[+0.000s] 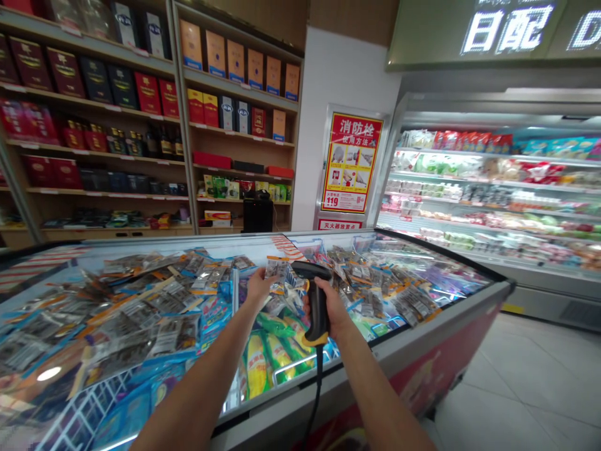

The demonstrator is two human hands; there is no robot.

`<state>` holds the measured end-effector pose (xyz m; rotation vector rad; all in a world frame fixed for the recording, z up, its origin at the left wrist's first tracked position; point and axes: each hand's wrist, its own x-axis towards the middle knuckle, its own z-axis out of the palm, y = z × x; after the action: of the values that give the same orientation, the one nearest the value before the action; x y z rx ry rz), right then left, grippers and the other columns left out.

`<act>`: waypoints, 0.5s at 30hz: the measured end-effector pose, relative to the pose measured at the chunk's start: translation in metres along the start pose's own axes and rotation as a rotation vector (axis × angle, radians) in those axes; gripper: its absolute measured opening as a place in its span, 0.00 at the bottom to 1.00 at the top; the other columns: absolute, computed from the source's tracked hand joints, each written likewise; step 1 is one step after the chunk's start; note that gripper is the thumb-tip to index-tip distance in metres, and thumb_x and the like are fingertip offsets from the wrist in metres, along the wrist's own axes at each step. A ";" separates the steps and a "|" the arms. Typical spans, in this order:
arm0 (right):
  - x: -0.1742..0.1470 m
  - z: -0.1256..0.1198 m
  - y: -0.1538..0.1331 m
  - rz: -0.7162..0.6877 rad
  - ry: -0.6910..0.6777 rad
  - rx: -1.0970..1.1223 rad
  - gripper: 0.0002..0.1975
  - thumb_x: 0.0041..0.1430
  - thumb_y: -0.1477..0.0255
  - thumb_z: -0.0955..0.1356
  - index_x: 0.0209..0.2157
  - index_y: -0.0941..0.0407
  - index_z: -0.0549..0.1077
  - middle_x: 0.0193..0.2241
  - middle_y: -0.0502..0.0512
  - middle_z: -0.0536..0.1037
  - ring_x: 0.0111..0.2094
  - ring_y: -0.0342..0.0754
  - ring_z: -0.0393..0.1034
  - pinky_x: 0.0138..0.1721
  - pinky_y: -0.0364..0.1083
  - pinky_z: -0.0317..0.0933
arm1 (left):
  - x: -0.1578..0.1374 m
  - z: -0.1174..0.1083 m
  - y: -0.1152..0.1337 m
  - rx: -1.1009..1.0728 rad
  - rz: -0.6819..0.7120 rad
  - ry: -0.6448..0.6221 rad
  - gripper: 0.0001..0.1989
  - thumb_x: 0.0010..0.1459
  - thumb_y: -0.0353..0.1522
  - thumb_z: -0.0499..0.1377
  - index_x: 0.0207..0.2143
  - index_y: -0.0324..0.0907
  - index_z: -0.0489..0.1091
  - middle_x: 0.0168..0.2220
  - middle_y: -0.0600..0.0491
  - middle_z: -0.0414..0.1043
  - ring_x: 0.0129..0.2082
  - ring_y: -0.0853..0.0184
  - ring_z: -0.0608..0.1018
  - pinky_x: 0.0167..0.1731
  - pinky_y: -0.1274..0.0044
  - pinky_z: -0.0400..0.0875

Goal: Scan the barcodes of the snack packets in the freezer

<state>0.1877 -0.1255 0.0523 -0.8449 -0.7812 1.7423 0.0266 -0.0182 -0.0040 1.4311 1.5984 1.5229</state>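
Observation:
My right hand (332,307) is wrapped round the handle of a black and yellow barcode scanner (317,313), whose cable hangs down in front of the freezer. The scanner's head points away from me, toward a small packet (276,269). That packet has a clear and orange wrapper with a printed label, and my left hand (258,285) pinches it at its left edge. Both hands are above the chest freezer (399,341). Similar packets (173,332) lie in a heap to the left, and more packets (413,304) lie to the right.
Yellow and green bags (258,363) and a white wire basket (89,407) show inside the freezer. Shelves of boxed bottles (235,116) stand behind at the left. A red fire-hydrant poster (350,163) hangs on the wall. At the right is a lit refrigerated display (488,188).

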 end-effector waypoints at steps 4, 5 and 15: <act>-0.005 -0.002 -0.002 0.006 -0.050 -0.012 0.12 0.48 0.62 0.61 0.27 0.58 0.65 0.14 0.47 0.67 0.13 0.40 0.60 0.12 0.38 0.53 | -0.001 0.005 -0.002 -0.081 -0.013 0.002 0.12 0.39 0.31 0.57 0.31 0.40 0.66 0.30 0.53 0.74 0.31 0.65 0.75 0.29 0.78 0.66; -0.006 -0.002 -0.002 0.003 -0.058 -0.014 0.12 0.48 0.62 0.61 0.27 0.57 0.65 0.14 0.47 0.67 0.13 0.40 0.60 0.12 0.38 0.53 | 0.000 0.006 -0.002 -0.091 -0.017 0.001 0.12 0.39 0.30 0.57 0.31 0.40 0.66 0.31 0.53 0.74 0.31 0.65 0.75 0.30 0.78 0.66; -0.009 -0.022 -0.024 -0.108 0.124 -0.006 0.12 0.48 0.63 0.61 0.23 0.58 0.64 0.12 0.48 0.66 0.12 0.40 0.59 0.12 0.38 0.52 | -0.007 0.011 0.009 -0.119 -0.047 -0.044 0.19 0.46 0.25 0.52 0.43 0.42 0.59 0.36 0.52 0.74 0.32 0.69 0.76 0.29 0.80 0.67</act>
<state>0.2201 -0.1251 0.0613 -0.8897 -0.7367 1.5781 0.0411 -0.0219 -0.0002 1.3440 1.4794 1.5230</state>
